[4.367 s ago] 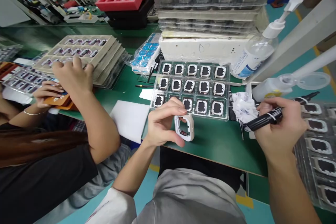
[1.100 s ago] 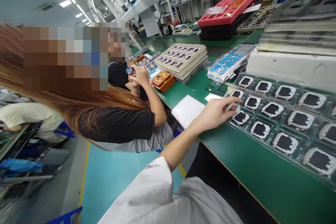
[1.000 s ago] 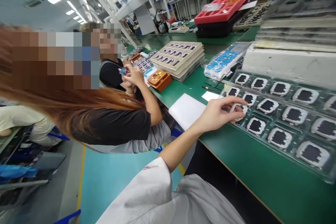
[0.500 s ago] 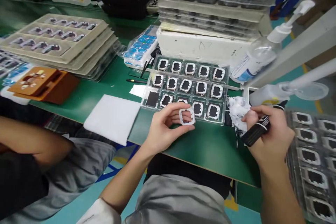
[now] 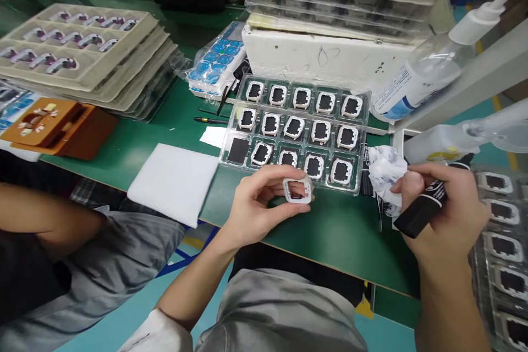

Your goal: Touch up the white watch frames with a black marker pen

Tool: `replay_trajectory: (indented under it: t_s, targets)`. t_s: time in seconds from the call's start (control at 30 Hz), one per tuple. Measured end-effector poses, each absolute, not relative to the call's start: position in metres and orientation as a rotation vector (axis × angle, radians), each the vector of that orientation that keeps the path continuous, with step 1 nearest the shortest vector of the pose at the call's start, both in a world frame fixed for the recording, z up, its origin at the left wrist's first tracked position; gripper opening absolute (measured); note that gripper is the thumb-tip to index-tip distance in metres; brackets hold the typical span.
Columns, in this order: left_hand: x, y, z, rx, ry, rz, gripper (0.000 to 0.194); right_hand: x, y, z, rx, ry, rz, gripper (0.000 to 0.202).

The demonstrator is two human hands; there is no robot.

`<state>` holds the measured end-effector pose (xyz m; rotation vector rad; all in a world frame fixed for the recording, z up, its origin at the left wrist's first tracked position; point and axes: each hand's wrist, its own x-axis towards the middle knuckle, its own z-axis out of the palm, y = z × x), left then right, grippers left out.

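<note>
My left hand (image 5: 259, 203) pinches a small white square frame (image 5: 297, 191) by its edges, above the front edge of a clear tray (image 5: 358, 187). Several white frames with dark centres sit in the tray, and its front left pocket shows only a dark pad (image 5: 238, 150). My right hand (image 5: 447, 209) is closed round a black marker (image 5: 421, 210) that lies slantwise across the palm. Its thumb and forefinger are at crumpled white paper (image 5: 386, 169); whether they grip it, I cannot tell.
A white cloth (image 5: 175, 181) lies left of the tray, near an orange fixture (image 5: 53, 126) and stacked beige trays (image 5: 94, 60). Pump bottles (image 5: 429, 77) stand at the right. More frames fill a tray (image 5: 505, 247) at the far right. A person's arm (image 5: 45, 209) is at the left.
My right hand with the marker has shifted slightly right, away from my left hand. The white frame in my left hand is tilted differently. The camera view has also moved.
</note>
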<state>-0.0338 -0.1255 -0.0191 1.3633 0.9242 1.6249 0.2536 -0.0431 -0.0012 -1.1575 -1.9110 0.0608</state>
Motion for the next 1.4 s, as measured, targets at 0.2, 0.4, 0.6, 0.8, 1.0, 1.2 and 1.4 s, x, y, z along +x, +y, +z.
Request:
replay_trajectory:
  t_s: [0.2, 0.4, 0.6, 0.8, 1.0, 1.2, 1.4]
  targets:
    - [-0.033, -0.127, -0.023, 1.372, 0.854, 1.692, 0.062, 0.255, -0.045, 0.000, -1.216, -1.914, 0.046, 0.019]
    - [-0.035, -0.128, -0.015, 1.256, 0.844, 1.592, 0.056, 0.254, -0.044, 0.001, -1.239, -1.920, 0.045, 0.023]
    - [-0.037, -0.130, -0.010, 1.128, 0.872, 1.509, 0.060, 0.255, -0.045, 0.000, -1.223, -1.911, 0.039, 0.022]
    - [-0.037, -0.132, -0.011, 1.073, 0.908, 1.496, 0.063, 0.255, -0.044, -0.001, -1.215, -1.906, 0.044, 0.020]
    - [-0.038, -0.132, -0.009, 1.060, 0.971, 1.485, 0.062, 0.255, -0.045, 0.001, -1.257, -1.907, 0.033, 0.024]
    - [-0.039, -0.130, -0.008, 0.994, 0.964, 1.458, 0.058, 0.253, -0.045, 0.001, -1.235, -1.903, 0.042, 0.021]
    - [-0.039, -0.127, -0.007, 0.929, 0.847, 1.444, 0.053, 0.252, -0.044, 0.002, -1.234, -1.886, -0.006, 0.021]
